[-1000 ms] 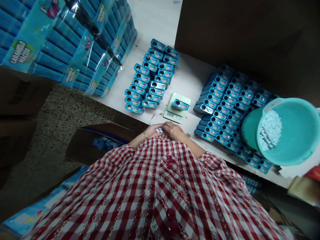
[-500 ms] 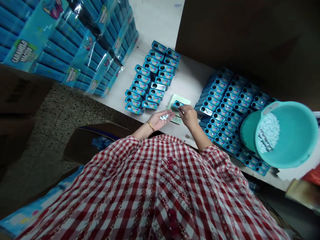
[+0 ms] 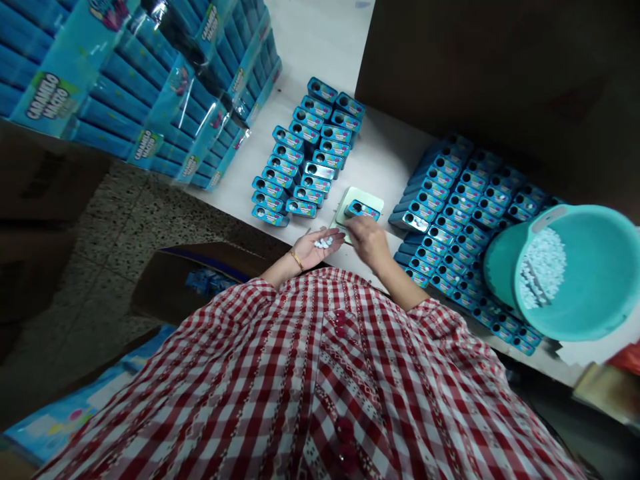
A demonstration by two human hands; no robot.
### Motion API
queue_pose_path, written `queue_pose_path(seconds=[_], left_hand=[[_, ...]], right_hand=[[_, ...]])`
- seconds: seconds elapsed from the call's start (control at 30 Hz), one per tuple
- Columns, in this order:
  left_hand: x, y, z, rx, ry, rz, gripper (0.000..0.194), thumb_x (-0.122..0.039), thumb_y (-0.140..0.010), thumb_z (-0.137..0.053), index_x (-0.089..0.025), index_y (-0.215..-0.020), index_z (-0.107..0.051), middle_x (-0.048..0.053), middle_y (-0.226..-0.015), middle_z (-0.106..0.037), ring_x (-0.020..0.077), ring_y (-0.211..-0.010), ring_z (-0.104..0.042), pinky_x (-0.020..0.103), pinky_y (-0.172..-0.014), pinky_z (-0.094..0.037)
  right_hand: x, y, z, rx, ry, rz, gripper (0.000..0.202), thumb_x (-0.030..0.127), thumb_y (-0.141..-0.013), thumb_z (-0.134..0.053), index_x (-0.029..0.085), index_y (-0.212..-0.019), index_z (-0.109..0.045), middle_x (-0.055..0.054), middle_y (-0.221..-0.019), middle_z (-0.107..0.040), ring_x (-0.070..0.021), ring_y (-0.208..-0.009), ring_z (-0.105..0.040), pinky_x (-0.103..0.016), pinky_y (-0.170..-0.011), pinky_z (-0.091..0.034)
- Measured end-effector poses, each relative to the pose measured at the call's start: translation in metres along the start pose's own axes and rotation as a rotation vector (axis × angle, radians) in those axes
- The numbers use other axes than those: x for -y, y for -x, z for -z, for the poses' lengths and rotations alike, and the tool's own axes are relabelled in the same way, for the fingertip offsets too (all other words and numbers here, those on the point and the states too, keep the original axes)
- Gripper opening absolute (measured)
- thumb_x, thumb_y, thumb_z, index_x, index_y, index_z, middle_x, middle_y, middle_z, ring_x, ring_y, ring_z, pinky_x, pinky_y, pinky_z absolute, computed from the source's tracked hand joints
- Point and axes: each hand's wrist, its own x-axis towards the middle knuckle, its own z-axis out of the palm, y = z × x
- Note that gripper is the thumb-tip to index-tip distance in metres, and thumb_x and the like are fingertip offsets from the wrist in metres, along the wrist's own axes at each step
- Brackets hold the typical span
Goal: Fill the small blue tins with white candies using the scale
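Note:
My left hand (image 3: 305, 253) is palm up with its fingers stretched out, bearing a small heap of white candies (image 3: 324, 243). To its right, my right hand (image 3: 371, 241) has its fingers drawn together in front of a blue candy tin (image 3: 363, 210). Whatever is between those fingertips is hidden. The tin stands on a small pale green scale (image 3: 376, 198) and carries a bright label; its left end is covered by the fingers.
Blue tins (image 3: 295, 157) with round holes stand in rows to the left, and more tins (image 3: 440, 200) fill the right. A turquoise bucket (image 3: 600, 280) of white candies is at far right. Wrapped display packs (image 3: 145, 100) rise at upper left. An open carton (image 3: 165, 280) sits below the table (image 3: 385, 153).
My right hand has moved down and slightly left, from the tin's right end toward my left palm. My left hand has shifted slightly left and down, still bearing candies.

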Motion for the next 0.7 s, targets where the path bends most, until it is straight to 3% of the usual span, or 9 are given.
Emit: queue_pose_path(seconds=[0.07, 0.17, 0.37, 0.47, 0.63, 0.7], left_hand=[[0.004, 0.001, 0.006, 0.007, 0.013, 0.050, 0.033, -0.017, -0.092, -0.036, -0.006, -0.109, -0.062, 0.009, -0.079, -0.070, 0.0137, -0.071, -0.066, 0.030, -0.086, -0.050], [0.012, 0.003, 0.020, 0.005, 0.013, 0.162, 0.037, -0.018, -0.094, -0.031, -0.006, -0.108, -0.063, 0.008, -0.072, -0.069, 0.0141, -0.066, -0.065, 0.031, -0.084, -0.049], [0.018, 0.001, 0.042, 0.050, -0.010, 0.227, 0.033, -0.015, -0.091, -0.035, -0.007, -0.104, -0.064, 0.006, -0.064, -0.065, 0.0153, -0.063, -0.065, 0.031, -0.078, -0.051], [0.017, 0.002, 0.039, 0.063, -0.028, 0.209, 0.033, -0.016, -0.090, -0.037, -0.005, -0.109, -0.062, 0.008, -0.068, -0.067, 0.0165, -0.068, -0.066, 0.033, -0.084, -0.049], [0.011, 0.005, 0.034, 0.067, -0.060, 0.200, 0.034, -0.019, -0.091, -0.036, -0.005, -0.110, -0.061, 0.015, -0.095, -0.071, 0.0201, -0.095, -0.066, 0.034, -0.094, -0.043], [0.011, 0.006, 0.034, 0.072, -0.063, 0.189, 0.032, -0.019, -0.091, -0.036, -0.006, -0.102, -0.064, 0.015, -0.098, -0.071, 0.0203, -0.096, -0.066, 0.033, -0.093, -0.043]], right_hand=[[0.019, 0.012, -0.013, 0.183, 0.008, 0.093, 0.030, 0.017, -0.090, -0.041, 0.014, -0.111, -0.061, -0.014, -0.111, -0.062, -0.0222, -0.101, -0.054, -0.035, -0.089, -0.046], [0.035, 0.025, -0.030, 0.358, 0.022, 0.094, 0.032, 0.011, -0.089, -0.041, 0.013, -0.114, -0.060, -0.014, -0.116, -0.059, -0.0213, -0.106, -0.054, -0.033, -0.086, -0.049], [0.029, 0.035, -0.034, 0.423, -0.045, 0.103, 0.027, 0.016, -0.089, -0.045, 0.018, -0.110, -0.061, -0.010, -0.111, -0.061, -0.0183, -0.100, -0.057, -0.029, -0.080, -0.050], [0.021, 0.035, -0.026, 0.315, -0.122, 0.041, 0.019, 0.017, -0.086, -0.048, 0.017, -0.099, -0.063, -0.009, -0.096, -0.063, -0.0171, -0.089, -0.058, -0.029, -0.075, -0.050], [-0.013, 0.016, 0.000, -0.123, -0.272, -0.142, 0.016, 0.019, -0.082, -0.049, 0.018, -0.088, -0.063, -0.004, -0.083, -0.062, -0.0138, -0.073, -0.058, -0.027, -0.071, -0.048], [-0.030, 0.003, 0.007, -0.225, -0.263, -0.215, 0.015, 0.021, -0.080, -0.051, 0.018, -0.086, -0.064, -0.003, -0.080, -0.062, -0.0133, -0.068, -0.056, -0.027, -0.068, -0.048]])
